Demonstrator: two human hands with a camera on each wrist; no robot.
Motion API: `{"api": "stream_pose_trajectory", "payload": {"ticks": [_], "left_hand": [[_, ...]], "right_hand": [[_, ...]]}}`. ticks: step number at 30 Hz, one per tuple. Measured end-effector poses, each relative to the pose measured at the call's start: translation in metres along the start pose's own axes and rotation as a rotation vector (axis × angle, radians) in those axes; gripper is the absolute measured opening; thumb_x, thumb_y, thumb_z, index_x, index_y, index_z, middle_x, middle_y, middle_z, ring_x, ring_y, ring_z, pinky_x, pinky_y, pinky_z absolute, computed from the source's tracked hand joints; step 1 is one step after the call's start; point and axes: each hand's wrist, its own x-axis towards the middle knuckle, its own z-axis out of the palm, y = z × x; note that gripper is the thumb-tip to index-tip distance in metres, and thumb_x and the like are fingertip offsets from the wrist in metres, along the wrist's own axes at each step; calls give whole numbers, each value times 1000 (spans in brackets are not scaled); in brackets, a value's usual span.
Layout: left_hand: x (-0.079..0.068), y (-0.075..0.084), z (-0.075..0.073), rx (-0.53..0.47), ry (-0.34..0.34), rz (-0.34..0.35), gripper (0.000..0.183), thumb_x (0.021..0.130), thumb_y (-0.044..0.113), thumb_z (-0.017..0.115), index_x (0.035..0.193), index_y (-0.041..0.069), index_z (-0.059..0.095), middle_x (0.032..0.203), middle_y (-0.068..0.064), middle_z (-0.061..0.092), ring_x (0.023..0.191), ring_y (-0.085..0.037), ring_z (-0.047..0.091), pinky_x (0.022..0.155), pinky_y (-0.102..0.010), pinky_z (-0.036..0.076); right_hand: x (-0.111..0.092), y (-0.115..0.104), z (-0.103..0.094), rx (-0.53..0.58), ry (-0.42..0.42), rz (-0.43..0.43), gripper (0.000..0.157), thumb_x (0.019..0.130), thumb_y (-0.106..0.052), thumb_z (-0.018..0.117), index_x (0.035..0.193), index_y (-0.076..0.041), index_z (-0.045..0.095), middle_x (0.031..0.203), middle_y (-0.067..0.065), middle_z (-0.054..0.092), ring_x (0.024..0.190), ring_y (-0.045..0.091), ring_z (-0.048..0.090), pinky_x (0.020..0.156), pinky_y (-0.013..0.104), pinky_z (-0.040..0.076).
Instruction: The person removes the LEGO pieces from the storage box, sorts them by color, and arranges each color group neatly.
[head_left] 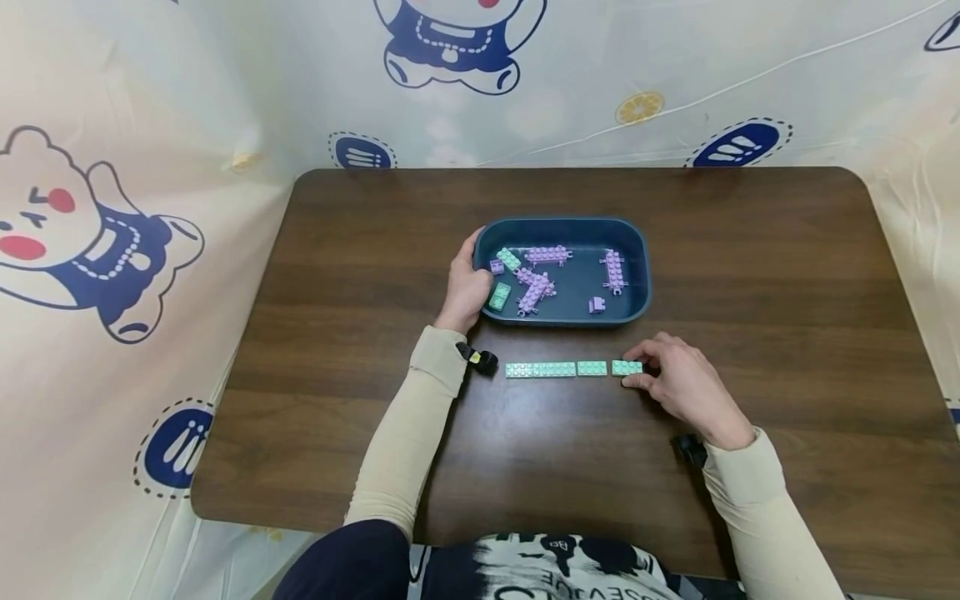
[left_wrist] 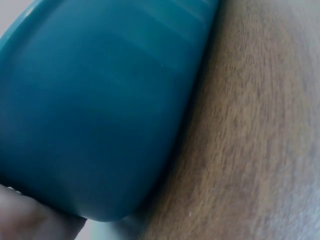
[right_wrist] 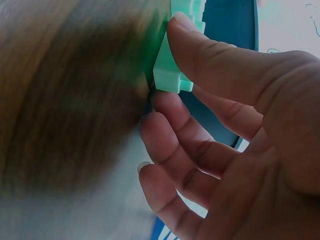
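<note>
My right hand (head_left: 686, 387) pinches a short mint-green toy brick (head_left: 626, 367) between thumb and fingers, low over the wooden table. In the right wrist view, the thumb lies along one side of the green brick (right_wrist: 167, 75). Left of it, in the same line, sit a long green brick (head_left: 540, 370) and another short green brick (head_left: 592, 368) end to end, a small gap short of the held one. My left hand (head_left: 468, 287) grips the left end of a dark blue tray (head_left: 573, 292). Mostly tray wall (left_wrist: 100, 110) fills the left wrist view.
Inside the tray lie several purple brick assemblies (head_left: 613, 272), small purple pieces (head_left: 596, 305) and two loose green bricks (head_left: 500, 297). The brown table (head_left: 787, 292) has rounded corners. A printed curtain (head_left: 247, 75) hangs behind and to the sides.
</note>
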Motion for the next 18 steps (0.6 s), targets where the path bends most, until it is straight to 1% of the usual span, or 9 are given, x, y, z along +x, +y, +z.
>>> {"api": "stream_pose_trajectory", "payload": {"ticks": [9, 18], "left_hand": [[3, -1, 0, 3, 0, -17, 78, 82, -17, 40, 149, 24, 38, 148, 4, 41, 132, -12, 38, 110, -34, 31], [3, 0, 0, -3, -7, -21, 78, 82, -16, 41, 149, 25, 38, 148, 4, 41, 131, -13, 38, 110, -34, 31]], "right_hand": [[4, 0, 2, 0, -1, -18, 24, 77, -18, 82, 98, -10, 73, 83, 1, 57, 74, 19, 50, 65, 34, 41], [5, -2, 2, -10, -5, -14, 24, 77, -18, 82, 98, -9, 74, 83, 1, 56, 74, 20, 50, 64, 35, 41]]}}
